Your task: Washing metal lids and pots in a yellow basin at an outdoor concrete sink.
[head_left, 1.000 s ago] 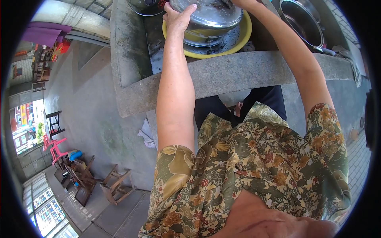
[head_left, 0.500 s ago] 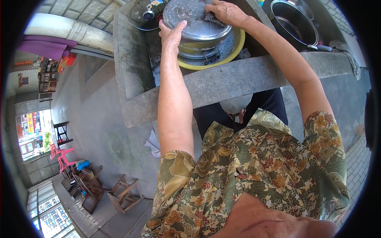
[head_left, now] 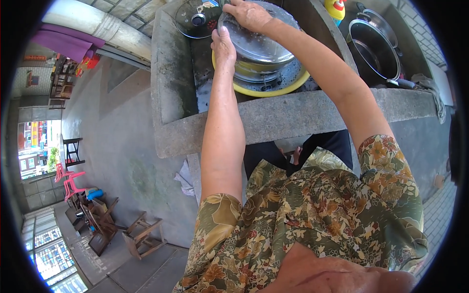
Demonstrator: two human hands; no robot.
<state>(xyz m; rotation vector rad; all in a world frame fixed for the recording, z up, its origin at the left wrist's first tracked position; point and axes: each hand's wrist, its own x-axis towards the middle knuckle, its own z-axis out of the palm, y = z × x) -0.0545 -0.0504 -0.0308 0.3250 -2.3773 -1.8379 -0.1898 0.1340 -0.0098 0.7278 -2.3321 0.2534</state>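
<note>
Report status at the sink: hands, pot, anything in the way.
Left hand gripping metal pot; right hand on its top. Pot sits in yellow basin. Glass lid at left, not blocking.

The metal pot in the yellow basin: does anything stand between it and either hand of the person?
Nothing visible does. The left hand is against the side of the metal pot, and the right hand is over its top; what lies under the right palm is hidden. The yellow basin sits lower, not in between.

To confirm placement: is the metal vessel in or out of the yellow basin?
In: the rim of the yellow basin curves around the metal vessel.
</note>
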